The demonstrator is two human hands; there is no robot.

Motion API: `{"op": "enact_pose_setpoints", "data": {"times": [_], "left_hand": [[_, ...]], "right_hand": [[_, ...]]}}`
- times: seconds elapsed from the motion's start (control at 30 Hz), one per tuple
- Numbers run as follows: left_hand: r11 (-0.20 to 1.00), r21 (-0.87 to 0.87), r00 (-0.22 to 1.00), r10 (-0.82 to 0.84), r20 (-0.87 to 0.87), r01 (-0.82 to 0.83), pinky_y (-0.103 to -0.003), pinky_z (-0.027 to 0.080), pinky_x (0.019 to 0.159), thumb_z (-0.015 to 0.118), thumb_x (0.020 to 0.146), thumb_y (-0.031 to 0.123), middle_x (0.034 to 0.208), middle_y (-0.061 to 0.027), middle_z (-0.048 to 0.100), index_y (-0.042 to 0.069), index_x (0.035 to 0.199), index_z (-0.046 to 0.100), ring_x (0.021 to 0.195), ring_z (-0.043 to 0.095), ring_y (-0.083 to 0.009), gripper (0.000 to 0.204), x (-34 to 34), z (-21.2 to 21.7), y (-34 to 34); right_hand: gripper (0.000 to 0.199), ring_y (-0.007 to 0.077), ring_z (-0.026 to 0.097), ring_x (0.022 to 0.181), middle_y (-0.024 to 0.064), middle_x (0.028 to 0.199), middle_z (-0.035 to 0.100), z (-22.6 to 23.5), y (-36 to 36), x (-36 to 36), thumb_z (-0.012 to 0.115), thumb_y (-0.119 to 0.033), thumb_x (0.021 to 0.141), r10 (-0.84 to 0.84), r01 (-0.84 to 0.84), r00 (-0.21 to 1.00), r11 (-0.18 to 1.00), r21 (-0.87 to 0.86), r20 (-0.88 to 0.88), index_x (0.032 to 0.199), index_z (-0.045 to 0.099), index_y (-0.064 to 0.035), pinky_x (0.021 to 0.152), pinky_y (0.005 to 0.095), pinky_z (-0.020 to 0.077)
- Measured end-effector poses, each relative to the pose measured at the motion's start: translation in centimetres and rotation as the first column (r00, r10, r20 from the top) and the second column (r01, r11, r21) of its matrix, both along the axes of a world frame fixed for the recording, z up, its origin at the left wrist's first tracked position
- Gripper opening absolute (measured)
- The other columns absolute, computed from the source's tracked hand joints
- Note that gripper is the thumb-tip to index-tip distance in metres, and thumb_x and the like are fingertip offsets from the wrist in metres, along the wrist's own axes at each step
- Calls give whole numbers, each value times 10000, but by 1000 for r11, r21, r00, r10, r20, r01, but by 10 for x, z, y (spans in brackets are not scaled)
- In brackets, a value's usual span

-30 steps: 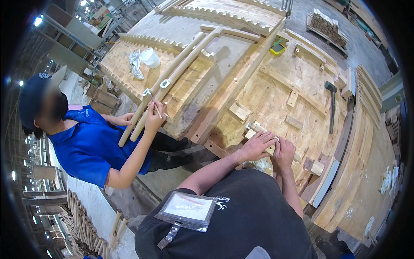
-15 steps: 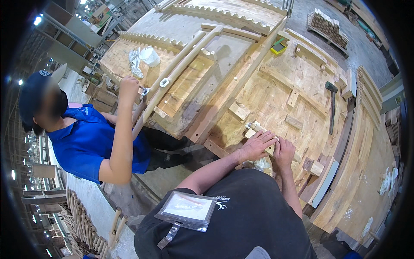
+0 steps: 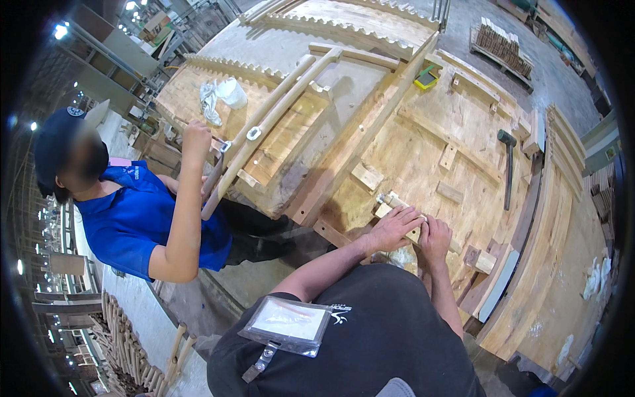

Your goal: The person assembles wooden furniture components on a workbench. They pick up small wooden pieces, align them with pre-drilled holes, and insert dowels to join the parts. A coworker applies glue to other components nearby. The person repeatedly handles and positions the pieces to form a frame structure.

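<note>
At the near edge of the workbench, my left hand lies over a short pale wooden bar, its fingers bent across the top. My right hand sits close beside it, fingers curled over the same bar toward its right end. The hands cover the middle of the bar. A thinner, rounded wooden piece runs along its far side, partly hidden. Below my left hand, a whitish crumpled material shows on the bench.
A mallet lies on the right of the workbench, among wooden blocks fixed on it. A yellow-and-green box stands farther back. At left, a co-worker in blue handles long wooden rails near a white bucket.
The view has shifted slightly. My hands stay on the bar in nearly the same place. The co-worker's raised hand remains by the rails.
</note>
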State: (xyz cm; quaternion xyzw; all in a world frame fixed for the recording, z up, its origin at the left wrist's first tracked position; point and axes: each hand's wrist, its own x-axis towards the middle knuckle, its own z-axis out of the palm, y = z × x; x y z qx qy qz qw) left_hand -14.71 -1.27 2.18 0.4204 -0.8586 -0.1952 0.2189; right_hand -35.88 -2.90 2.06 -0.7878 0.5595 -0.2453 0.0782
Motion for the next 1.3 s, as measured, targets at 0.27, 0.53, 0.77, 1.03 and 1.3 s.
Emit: {"op": "enact_pose_setpoints", "data": {"times": [0.27, 0.53, 0.77, 1.03, 1.3], "left_hand": [[968, 243, 946, 136, -294, -64, -454, 502, 1094, 735, 1004, 256, 1349, -213, 677, 55, 1427, 616, 1276, 633, -401, 484, 28, 25, 10], [855, 410, 812, 468, -349, -317, -415, 513, 731, 718, 1018, 174, 845, -159, 668, -12, 953, 679, 785, 663, -260, 201, 82, 63, 56], [283, -36, 274, 881, -385, -959, -468, 546, 839, 760, 955, 196, 977, -172, 721, 31, 1013, 727, 922, 700, -374, 178, 216, 166, 73], [284, -318, 157, 915, 372, -904, -500, 482, 1080, 862, 795, 420, 1225, -216, 600, 114, 1253, 742, 1234, 587, -443, 564, 389, 167, 128], [363, -205, 259, 877, 405, -909, -532, 561, 852, 783, 747, 279, 995, -193, 628, 213, 1034, 861, 962, 694, -413, 305, 384, 218, 113]], "right_hand": [[277, 324, 664, 1011, 121, 1028, 721, 1, 1, 1, 616, -259, 1017, -23, 23, 1000, 998, 52, 16, 1220, 732, -109, 928, 485, 461], [259, 330, 654, 959, 125, 954, 692, -3, 1, 0, 624, -231, 1007, -3, 5, 998, 1000, -29, 56, 1194, 734, -88, 887, 486, 459], [264, 330, 646, 977, 118, 986, 694, 1, 2, -2, 623, -237, 1011, -18, 17, 999, 1000, 8, 50, 1203, 729, -89, 904, 482, 457], [271, 331, 640, 985, 114, 997, 693, 4, 2, 2, 625, -252, 1011, -13, 12, 998, 1000, 26, 57, 1202, 726, -89, 919, 485, 456], [274, 333, 642, 1029, 131, 1041, 705, 13, 1, 1, 671, -214, 979, -27, 15, 990, 996, 91, 135, 1207, 725, -72, 965, 497, 450]]}}
